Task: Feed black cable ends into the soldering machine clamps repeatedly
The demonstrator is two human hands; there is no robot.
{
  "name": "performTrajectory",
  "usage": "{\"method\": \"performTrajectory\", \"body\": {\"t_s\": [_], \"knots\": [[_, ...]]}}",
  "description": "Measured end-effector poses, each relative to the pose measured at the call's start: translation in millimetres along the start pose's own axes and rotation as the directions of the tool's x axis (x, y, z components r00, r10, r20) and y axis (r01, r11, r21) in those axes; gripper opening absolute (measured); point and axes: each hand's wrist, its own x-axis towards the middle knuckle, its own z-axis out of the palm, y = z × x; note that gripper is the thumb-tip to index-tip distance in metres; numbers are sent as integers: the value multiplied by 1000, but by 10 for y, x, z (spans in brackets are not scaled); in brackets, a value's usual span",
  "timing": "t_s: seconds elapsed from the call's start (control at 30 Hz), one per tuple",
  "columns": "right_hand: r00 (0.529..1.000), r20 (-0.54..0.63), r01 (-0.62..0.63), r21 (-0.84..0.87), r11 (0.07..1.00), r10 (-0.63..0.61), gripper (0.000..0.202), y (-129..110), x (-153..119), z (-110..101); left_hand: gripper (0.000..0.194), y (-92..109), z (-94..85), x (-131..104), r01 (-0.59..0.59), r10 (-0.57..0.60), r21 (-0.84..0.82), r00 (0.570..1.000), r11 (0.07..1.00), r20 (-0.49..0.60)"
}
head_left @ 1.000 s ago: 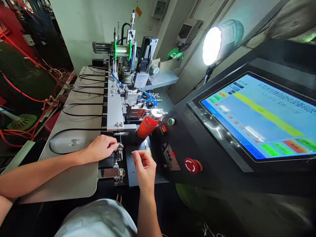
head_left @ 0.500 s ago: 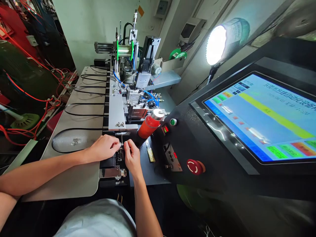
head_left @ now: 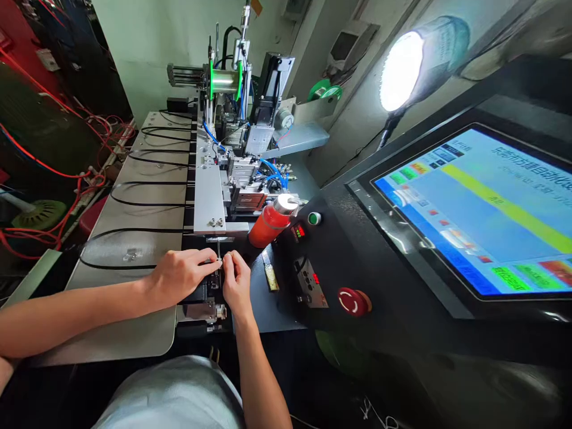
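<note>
My left hand (head_left: 181,274) reaches over the near end of the machine, fingers stretched to the right and thumb and fingertips pressed together. Against its fingertips my right hand (head_left: 236,280) is closed in a pinch. Both sets of fingertips meet above a small metal fixture (head_left: 215,280) on the machine's track; whatever lies between them is too small and covered to name. A black cable (head_left: 120,266) loops over the pale metal plate (head_left: 147,333), its near strand passing behind my left hand. Past the fingertips stands a metal guide plate (head_left: 208,199).
An orange-red bottle (head_left: 268,225) with a pale cap stands just beyond my right hand. To the right is a black control panel with a red emergency stop button (head_left: 353,301) and a lit touchscreen (head_left: 487,208). A bright lamp (head_left: 402,71) shines above. More cable loops (head_left: 152,183) lie farther along.
My left hand's fingers have straightened and now point further right. My right hand stays pinched at nearly the same spot. The view has shifted slightly.
</note>
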Motion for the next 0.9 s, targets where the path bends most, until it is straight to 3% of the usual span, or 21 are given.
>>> {"method": "performTrajectory", "body": {"t_s": [0.1, 0.3, 0.43, 0.57, 0.63, 0.77, 0.83, 0.9], "knots": [[1000, -14, -7, 6, 1000, 7, 35, 9, -15, 8, 26, -39, 65, 0, -87, 93, 89, 994, 992, -64], [999, -37, -17, 28, 999, 18, 34, 6, -20, 24, 26, -47, 32, 36, -37, 36, 49, 999, 998, 32], [999, -37, -27, -9, 1000, 27, 34, 24, -12, 39, 22, -51, 33, 48, -114, 115, 141, 993, 983, 7], [999, -40, -33, -54, 998, 31, 34, 60, -12, 53, 23, -84, -6, 73, -169, 154, 109, 979, 980, 133], [999, -36, -32, -94, 995, 29, 34, 49, -6, 17, 27, -95, -69, 77, -94, 83, 43, 973, 995, 217], [998, -63, -6, -243, 970, -9, 33, -77, -5, -182, 19, -108, -207, 54, 234, -209, -31, 913, 972, 350], [996, -6, 82, -424, 902, -93, 28, -171, -21, -285, 13, -112, -250, 44, 271, -249, 1, 881, 962, 403], [977, 129, 213, -599, 772, -170, 20, -255, -49, -340, 12, -107, -275, 50, 245, -237, 42, 857, 968, 457]]}}
